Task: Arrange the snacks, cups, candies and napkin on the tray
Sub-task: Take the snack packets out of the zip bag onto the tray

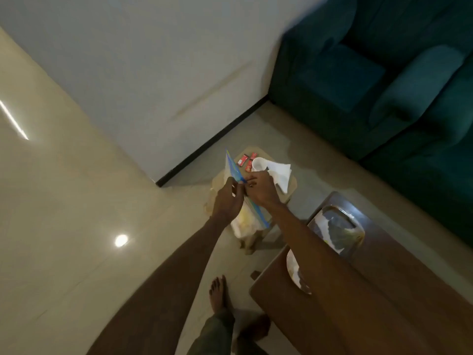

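Clear plastic up front: both hands are on a zip bag (pixel 236 175) held over a small stool (pixel 286 190). Left hand (pixel 227 201) is closed on the bag's near side, fingers curled round the film, and right hand (pixel 261 188) pinches the blue zip strip at the top edge, thumb and fingers pressed together on it. The two hands sit almost touching, the strip running between them, and the bag hangs down below with something pale yellow inside; what it is, too blurred to tell.

Behind the hands, on the stool's top, lie three small red candies (pixel 247 161) close together, a white cup (pixel 259 163) just beside them, and a white napkin (pixel 280 172) touching the cup and spilling toward the stool's far edge.

Off to the right stands a dark wooden worktop (pixel 384 290), well apart from the stool. On it sits the tray (pixel 335 226), shiny and reflective, and near the worktop's left edge a plate (pixel 294 272), partly hidden by the right forearm.

Bare feet (pixel 220 293) on a pale tiled floor (pixel 76 201), a teal sofa (pixel 384 85) at the back
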